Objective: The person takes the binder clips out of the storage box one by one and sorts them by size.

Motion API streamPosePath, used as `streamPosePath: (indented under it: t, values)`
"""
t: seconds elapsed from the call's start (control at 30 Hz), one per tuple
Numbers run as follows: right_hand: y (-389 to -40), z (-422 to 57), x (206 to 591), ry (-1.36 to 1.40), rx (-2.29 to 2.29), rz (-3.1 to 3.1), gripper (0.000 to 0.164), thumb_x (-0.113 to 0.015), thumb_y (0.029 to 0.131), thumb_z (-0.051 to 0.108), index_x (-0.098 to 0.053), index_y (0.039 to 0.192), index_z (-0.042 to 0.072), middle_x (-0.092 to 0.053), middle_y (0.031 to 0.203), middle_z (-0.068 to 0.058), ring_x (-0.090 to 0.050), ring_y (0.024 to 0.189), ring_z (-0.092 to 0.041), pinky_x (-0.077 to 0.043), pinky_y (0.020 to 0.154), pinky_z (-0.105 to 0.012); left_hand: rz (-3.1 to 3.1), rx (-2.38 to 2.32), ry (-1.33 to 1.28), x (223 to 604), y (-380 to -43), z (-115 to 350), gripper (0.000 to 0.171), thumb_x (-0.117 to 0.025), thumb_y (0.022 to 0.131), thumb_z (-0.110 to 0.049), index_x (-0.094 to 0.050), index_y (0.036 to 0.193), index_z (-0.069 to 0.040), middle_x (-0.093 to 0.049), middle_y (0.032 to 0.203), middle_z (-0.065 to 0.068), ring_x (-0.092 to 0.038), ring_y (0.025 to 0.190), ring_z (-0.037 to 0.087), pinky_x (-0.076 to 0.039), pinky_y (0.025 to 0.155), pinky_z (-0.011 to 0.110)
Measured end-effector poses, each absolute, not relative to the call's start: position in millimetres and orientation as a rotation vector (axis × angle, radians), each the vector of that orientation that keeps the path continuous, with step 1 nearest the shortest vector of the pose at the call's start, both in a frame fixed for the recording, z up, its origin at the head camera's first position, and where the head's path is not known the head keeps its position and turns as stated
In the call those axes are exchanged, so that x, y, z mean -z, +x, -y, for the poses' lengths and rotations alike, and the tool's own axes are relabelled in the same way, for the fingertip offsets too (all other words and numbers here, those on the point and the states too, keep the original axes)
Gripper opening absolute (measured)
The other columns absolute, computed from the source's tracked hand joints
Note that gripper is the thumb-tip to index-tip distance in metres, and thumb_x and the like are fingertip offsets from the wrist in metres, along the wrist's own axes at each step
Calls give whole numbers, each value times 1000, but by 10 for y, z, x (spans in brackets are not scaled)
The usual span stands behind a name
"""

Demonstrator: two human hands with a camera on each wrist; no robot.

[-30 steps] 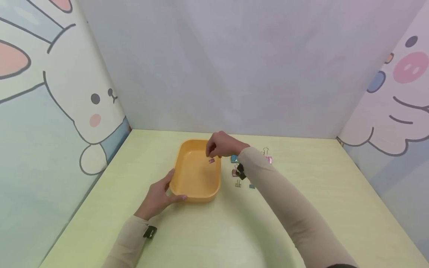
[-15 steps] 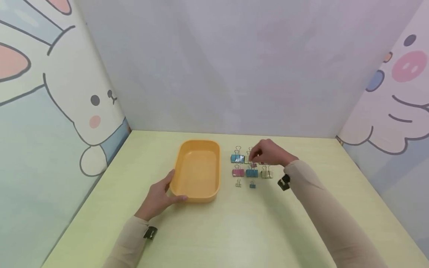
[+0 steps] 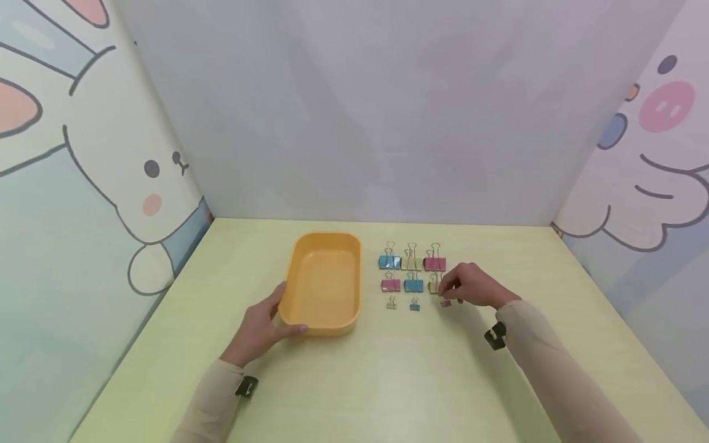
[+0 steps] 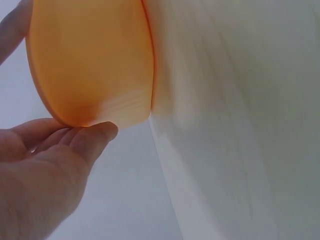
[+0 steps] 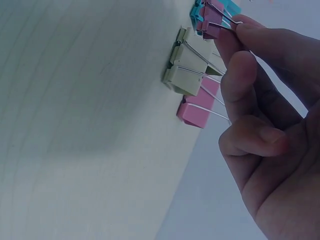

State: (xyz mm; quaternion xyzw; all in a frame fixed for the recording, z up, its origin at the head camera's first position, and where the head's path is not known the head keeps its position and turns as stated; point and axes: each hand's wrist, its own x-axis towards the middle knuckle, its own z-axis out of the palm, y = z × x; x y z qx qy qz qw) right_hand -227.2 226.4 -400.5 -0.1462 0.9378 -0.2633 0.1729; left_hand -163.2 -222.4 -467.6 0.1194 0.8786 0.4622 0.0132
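Head view: my left hand grips the orange tray at its 7 o'clock corner. My right hand pinches a small pink binder clip on the counter, at 3 o'clock of the clip grid. No readable writing.

Head view high, looking down over table; wrist views close (both share that tabletop).
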Motion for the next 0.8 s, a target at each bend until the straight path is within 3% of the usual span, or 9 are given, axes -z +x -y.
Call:
streamPosePath:
  t: [0.27,0.53,0.8]
  values:
    - [-2280,-2254,4140,-399,778,-2673,8,-72,90,4,-79,89,7,-76,85,-5,-60,65,-15,-54,56,-26,-2757,-1384,337,4699,-1629,2223,110,-87,74,-48,-29,159,-9,-37,162,15,-42,147,36,-44,116,53]
    - [-2266,-2254,4200,-372,794,-2692,8,-71,90,4,-78,88,8,-74,85,-4,-57,63,-14,-52,55,-26,-2790,-1329,332,4678,-1621,2226,113,-85,74,-51,-27,159,-5,-34,163,16,-40,147,36,-43,117,53]
    - [-2265,-2269,4255,-370,810,-2690,6,-73,89,6,-78,92,8,-74,85,-3,-57,65,-14,-52,54,-24,-2752,-1374,288,4672,-1622,2300,112,-85,74,-53,-26,160,-10,-31,165,14,-40,148,36,-43,116,50]
